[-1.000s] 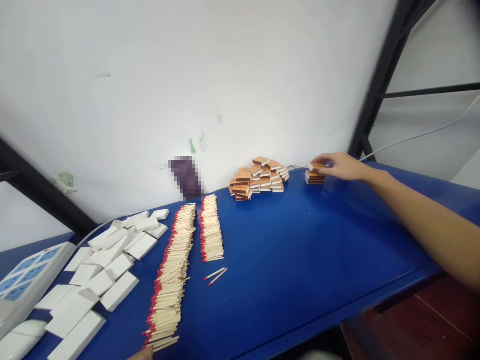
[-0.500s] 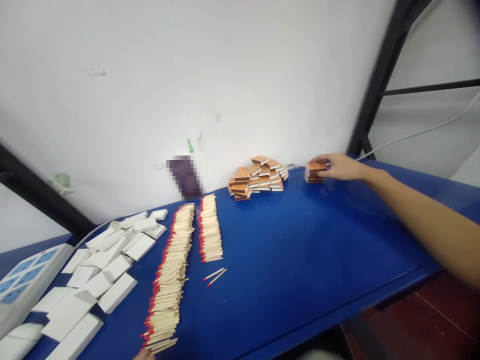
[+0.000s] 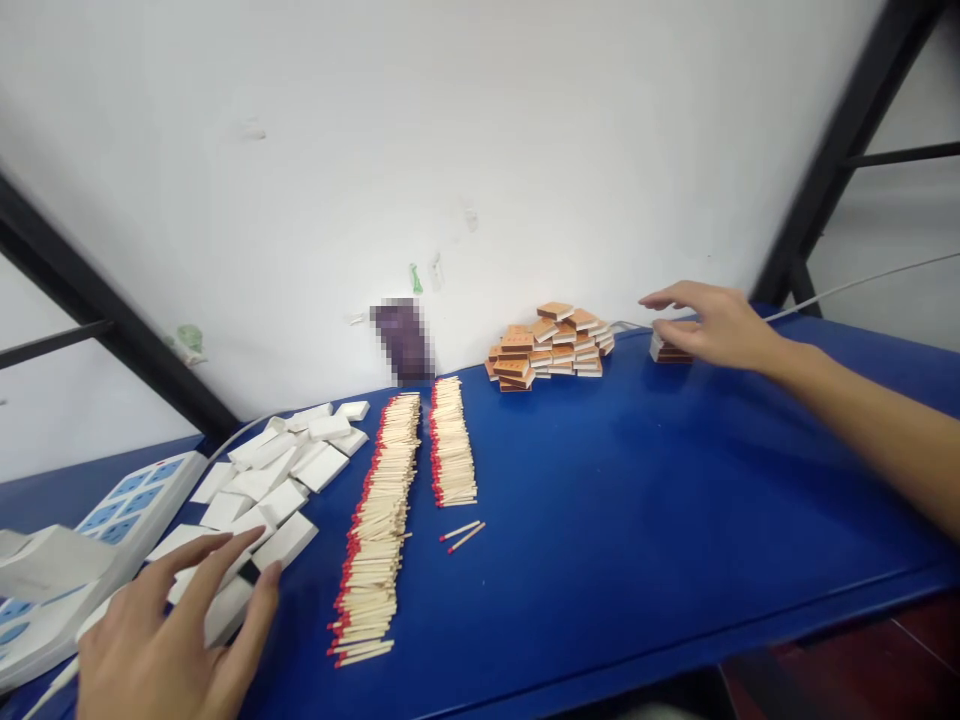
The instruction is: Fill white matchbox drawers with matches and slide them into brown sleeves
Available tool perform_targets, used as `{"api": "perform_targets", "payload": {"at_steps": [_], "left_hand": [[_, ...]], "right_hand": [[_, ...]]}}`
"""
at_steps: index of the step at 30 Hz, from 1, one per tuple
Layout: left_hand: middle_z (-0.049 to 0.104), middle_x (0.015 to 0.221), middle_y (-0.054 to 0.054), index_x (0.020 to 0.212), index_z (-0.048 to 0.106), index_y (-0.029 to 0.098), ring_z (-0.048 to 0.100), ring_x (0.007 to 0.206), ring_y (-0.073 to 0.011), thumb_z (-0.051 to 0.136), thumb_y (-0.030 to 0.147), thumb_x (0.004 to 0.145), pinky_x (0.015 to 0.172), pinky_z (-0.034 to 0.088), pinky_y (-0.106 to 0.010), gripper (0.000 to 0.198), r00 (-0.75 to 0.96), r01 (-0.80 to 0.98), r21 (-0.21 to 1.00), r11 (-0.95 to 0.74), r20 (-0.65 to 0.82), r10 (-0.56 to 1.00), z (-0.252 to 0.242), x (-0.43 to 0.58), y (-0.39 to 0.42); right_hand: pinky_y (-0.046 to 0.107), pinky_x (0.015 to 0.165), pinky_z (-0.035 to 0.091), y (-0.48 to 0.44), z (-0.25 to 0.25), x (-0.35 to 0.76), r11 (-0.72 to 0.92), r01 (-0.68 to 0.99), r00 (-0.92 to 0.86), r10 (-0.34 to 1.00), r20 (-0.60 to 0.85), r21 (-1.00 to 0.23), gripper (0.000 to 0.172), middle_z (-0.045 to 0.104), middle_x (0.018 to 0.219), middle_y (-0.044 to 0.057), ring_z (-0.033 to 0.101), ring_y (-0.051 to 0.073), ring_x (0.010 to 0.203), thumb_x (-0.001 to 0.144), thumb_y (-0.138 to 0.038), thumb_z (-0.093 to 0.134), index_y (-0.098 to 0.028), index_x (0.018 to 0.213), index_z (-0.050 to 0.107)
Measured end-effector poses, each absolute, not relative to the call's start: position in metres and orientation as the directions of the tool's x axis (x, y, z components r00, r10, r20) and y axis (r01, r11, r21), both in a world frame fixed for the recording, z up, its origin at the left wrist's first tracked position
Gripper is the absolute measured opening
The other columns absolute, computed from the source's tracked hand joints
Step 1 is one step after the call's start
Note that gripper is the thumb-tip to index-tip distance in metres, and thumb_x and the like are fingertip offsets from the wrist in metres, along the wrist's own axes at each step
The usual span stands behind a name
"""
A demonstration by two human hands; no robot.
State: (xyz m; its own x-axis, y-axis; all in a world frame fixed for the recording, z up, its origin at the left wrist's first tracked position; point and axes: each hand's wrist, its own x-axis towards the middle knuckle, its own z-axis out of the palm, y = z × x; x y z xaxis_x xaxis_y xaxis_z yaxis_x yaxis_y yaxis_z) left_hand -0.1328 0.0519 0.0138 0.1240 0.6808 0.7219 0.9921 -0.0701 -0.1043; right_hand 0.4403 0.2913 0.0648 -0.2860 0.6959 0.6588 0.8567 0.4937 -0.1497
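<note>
My left hand (image 3: 176,625) reaches over a spread of white matchbox trays (image 3: 285,500) at the left, fingers apart, with fingertips over or touching the nearer ones. At the back right, my right hand (image 3: 716,320) hovers by a small stack of matchboxes (image 3: 667,348), its fingers spread and partly covering the stack. A bigger heap of orange-topped matchboxes (image 3: 555,345) leans against the wall. Two rows of red-headed matches lie mid-table, a long row (image 3: 379,530) and a shorter row (image 3: 452,445). Two loose matches (image 3: 463,535) lie in front of the shorter row.
A white power strip (image 3: 142,510) with blue sockets lies at the far left, a white object (image 3: 52,565) over it. A blurred-out dark item (image 3: 405,340) stands against the wall. Black metal posts (image 3: 847,140) frame the blue table (image 3: 600,560).
My right hand has opened and lifted off the matchbox stack. My left hand has come up from the bottom edge to the white trays. The view has turned left.
</note>
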Motion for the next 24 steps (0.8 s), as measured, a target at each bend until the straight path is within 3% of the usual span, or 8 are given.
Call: {"api": "perform_targets", "payload": {"at_steps": [2, 7, 12, 16, 19, 24], "left_hand": [[0.061, 0.127, -0.016, 0.127, 0.059, 0.023, 0.058, 0.111, -0.0442, 0.043, 0.045, 0.099, 0.085, 0.045, -0.062, 0.039, 0.086, 0.974, -0.216, 0.067, 0.627, 0.774, 0.014, -0.127, 0.056], [0.072, 0.114, -0.01, 0.123, 0.065, 0.029, 0.063, 0.102, -0.0399, 0.045, 0.044, 0.098, 0.077, 0.044, -0.056, 0.036, 0.115, 0.961, -0.272, 0.048, 0.55, 0.827, 0.01, -0.122, 0.054], [0.072, 0.113, -0.01, 0.121, 0.07, 0.03, 0.063, 0.097, -0.0372, 0.044, 0.04, 0.099, 0.072, 0.043, -0.05, 0.035, 0.119, 0.953, -0.296, 0.056, 0.539, 0.834, 0.007, -0.127, 0.052], [0.071, 0.118, -0.008, 0.121, 0.07, 0.034, 0.062, 0.102, -0.0364, 0.047, 0.042, 0.098, 0.077, 0.042, -0.049, 0.034, 0.078, 0.969, -0.238, 0.061, 0.533, 0.843, 0.007, -0.126, 0.053], [0.072, 0.116, -0.009, 0.126, 0.066, 0.029, 0.062, 0.1, -0.0352, 0.044, 0.042, 0.099, 0.078, 0.04, -0.048, 0.037, 0.039, 0.979, -0.19, 0.071, 0.522, 0.852, 0.008, -0.123, 0.053], [0.072, 0.114, -0.009, 0.123, 0.066, 0.027, 0.064, 0.102, -0.0339, 0.04, 0.041, 0.101, 0.082, 0.039, -0.048, 0.038, 0.016, 0.992, -0.117, 0.054, 0.528, 0.849, 0.009, -0.12, 0.052]], "right_hand": [[0.036, 0.087, 0.053, 0.279, 0.066, 0.414, 0.595, 0.799, -0.376, 0.605, 0.702, -0.085, 0.029, 0.072, 0.109, 0.013, 0.068, 0.024, 0.095, 0.091, -0.026, 0.053, -0.016, 0.113, 0.069], [0.039, 0.092, 0.055, 0.254, 0.05, 0.36, 0.807, 0.591, -0.581, 0.431, 0.691, -0.007, 0.028, 0.073, 0.11, 0.008, 0.069, 0.025, 0.102, 0.092, -0.025, 0.055, -0.024, 0.116, 0.068], [0.043, 0.091, 0.056, 0.256, 0.026, 0.325, 0.829, 0.55, -0.667, 0.36, 0.652, 0.104, 0.031, 0.071, 0.115, 0.011, 0.068, 0.027, 0.104, 0.089, -0.019, 0.055, -0.021, 0.117, 0.069], [0.044, 0.09, 0.055, 0.274, 0.027, 0.294, 0.798, 0.573, -0.702, 0.362, 0.614, 0.184, 0.032, 0.068, 0.119, 0.014, 0.066, 0.029, 0.106, 0.091, -0.02, 0.052, -0.017, 0.12, 0.067], [0.044, 0.094, 0.051, 0.29, 0.037, 0.272, 0.773, 0.605, -0.692, 0.394, 0.605, 0.189, 0.035, 0.064, 0.125, 0.016, 0.062, 0.03, 0.111, 0.094, -0.022, 0.048, -0.016, 0.126, 0.062], [0.055, 0.095, 0.043, 0.313, 0.045, 0.257, 0.665, 0.726, -0.622, 0.527, 0.58, 0.175, 0.038, 0.062, 0.125, 0.021, 0.053, 0.038, 0.114, 0.095, -0.027, 0.045, -0.014, 0.127, 0.061]]}}
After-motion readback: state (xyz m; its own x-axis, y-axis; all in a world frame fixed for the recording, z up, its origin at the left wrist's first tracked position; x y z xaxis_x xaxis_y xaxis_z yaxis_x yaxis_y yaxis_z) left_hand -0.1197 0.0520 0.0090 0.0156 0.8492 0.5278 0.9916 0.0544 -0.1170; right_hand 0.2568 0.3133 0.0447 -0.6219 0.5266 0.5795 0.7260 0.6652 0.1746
